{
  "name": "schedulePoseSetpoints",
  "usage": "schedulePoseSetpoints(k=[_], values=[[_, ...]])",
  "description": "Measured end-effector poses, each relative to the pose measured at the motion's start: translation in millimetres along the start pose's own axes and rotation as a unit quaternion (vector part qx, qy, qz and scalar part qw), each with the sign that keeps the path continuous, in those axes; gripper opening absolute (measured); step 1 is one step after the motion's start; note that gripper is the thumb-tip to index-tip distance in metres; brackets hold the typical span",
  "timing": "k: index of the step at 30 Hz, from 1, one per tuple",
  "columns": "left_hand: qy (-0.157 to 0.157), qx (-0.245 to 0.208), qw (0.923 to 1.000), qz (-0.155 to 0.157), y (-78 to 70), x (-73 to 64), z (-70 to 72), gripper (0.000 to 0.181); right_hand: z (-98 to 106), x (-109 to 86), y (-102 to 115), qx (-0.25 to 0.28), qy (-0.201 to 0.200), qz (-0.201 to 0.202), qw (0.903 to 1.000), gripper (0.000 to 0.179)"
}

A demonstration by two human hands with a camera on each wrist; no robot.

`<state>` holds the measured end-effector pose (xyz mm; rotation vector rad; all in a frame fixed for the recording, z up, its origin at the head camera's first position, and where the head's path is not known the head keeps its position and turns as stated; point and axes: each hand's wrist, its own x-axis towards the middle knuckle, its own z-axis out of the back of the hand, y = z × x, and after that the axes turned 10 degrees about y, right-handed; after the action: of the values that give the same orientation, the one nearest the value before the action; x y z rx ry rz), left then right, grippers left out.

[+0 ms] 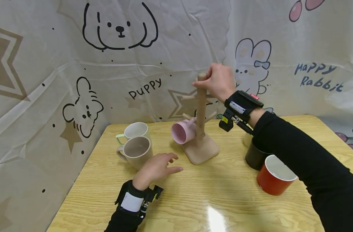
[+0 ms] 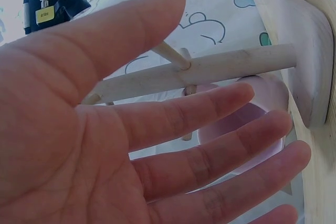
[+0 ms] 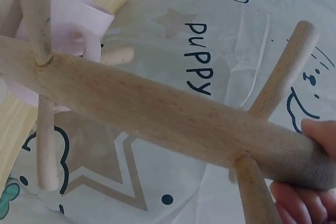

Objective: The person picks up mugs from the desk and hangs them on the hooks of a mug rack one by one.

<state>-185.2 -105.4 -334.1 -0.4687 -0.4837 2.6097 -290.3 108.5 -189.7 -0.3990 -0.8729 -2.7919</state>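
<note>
My right hand (image 1: 221,80) grips the top of a wooden mug tree (image 1: 201,111), thumb and fingers wrapped round the post in the right wrist view. A pink mug (image 1: 188,130) hangs by its handle from a low peg on the left side, its mouth facing left and forward. Over the table, left of the tree's square base (image 1: 200,153), my left hand (image 1: 154,169) is held with fingers extended and nothing in it. Just behind that hand stands a beige mug (image 1: 140,158), partly covered by it. In the left wrist view, the spread fingers overlap the pink mug (image 2: 262,90).
A pale mug with a green handle (image 1: 135,129) stands behind the beige one. To the right are a red mug (image 1: 270,180), a black mug (image 1: 255,156) and a yellowish one (image 1: 247,140), partly hidden by my right arm. A printed cloth (image 1: 153,58) hangs behind the table.
</note>
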Motion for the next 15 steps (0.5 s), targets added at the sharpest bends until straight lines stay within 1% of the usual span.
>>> schedulePoseSetpoints(k=[5,15], values=[[0.003,0.005,1.0,0.0,-0.2,-0.3,-0.2,0.041,-1.6,-1.8,3.3,0.006,0.003,-0.009,0.9999,0.037],[-0.003,0.006,1.0,-0.004,-1.1,-2.2,0.8,0.039,-1.7,-2.5,5.9,0.013,0.005,-0.014,0.9998,0.037]])
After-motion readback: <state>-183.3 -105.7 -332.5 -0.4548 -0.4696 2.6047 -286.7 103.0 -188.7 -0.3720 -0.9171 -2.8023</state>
